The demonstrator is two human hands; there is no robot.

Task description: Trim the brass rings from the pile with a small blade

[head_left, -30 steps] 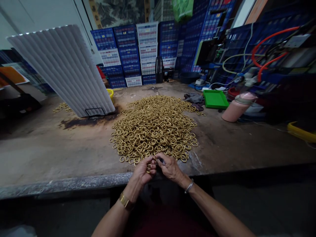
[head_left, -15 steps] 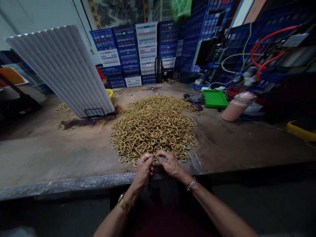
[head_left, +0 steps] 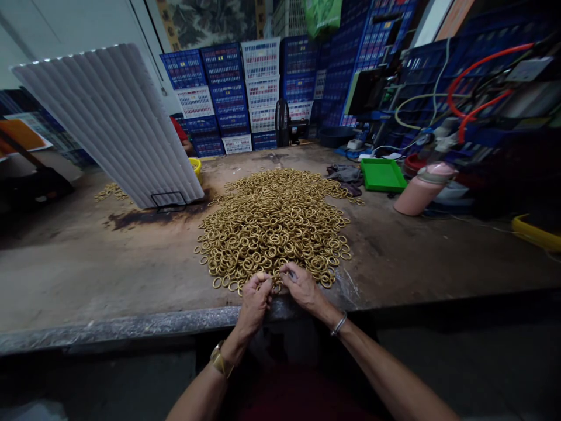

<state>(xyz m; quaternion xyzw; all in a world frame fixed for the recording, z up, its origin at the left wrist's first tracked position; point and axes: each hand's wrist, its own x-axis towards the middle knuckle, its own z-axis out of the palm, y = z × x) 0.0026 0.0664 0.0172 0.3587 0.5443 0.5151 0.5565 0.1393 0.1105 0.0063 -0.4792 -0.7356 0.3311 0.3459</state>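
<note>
A large heap of brass-coloured rings (head_left: pixel 274 228) lies on the worktable (head_left: pixel 144 269) in front of me. At the heap's near edge, my left hand (head_left: pixel 255 299) is closed in a pinch on what looks like one of the rings, mostly hidden by the fingers. Close beside it on the right, my right hand (head_left: pixel 304 292) has its fingers curled around a small grey object (head_left: pixel 292 276), too small to name. The fingertips of both hands are a short way apart, with loose rings behind and beneath them.
A ribbed white panel (head_left: pixel 118 123) leans in a black wire stand on the left, a yellow basket (head_left: pixel 196 168) behind it. Right of the heap are a dark cloth (head_left: pixel 345 174), a green tray (head_left: pixel 384 175) and a pink bottle (head_left: pixel 419 190). Crates (head_left: pixel 225 88) are stacked behind; part of a person shows there.
My right hand's fingertips have shifted slightly up and away from the left hand, so the gap between them is wider. The left hand stays nearly in place.
</note>
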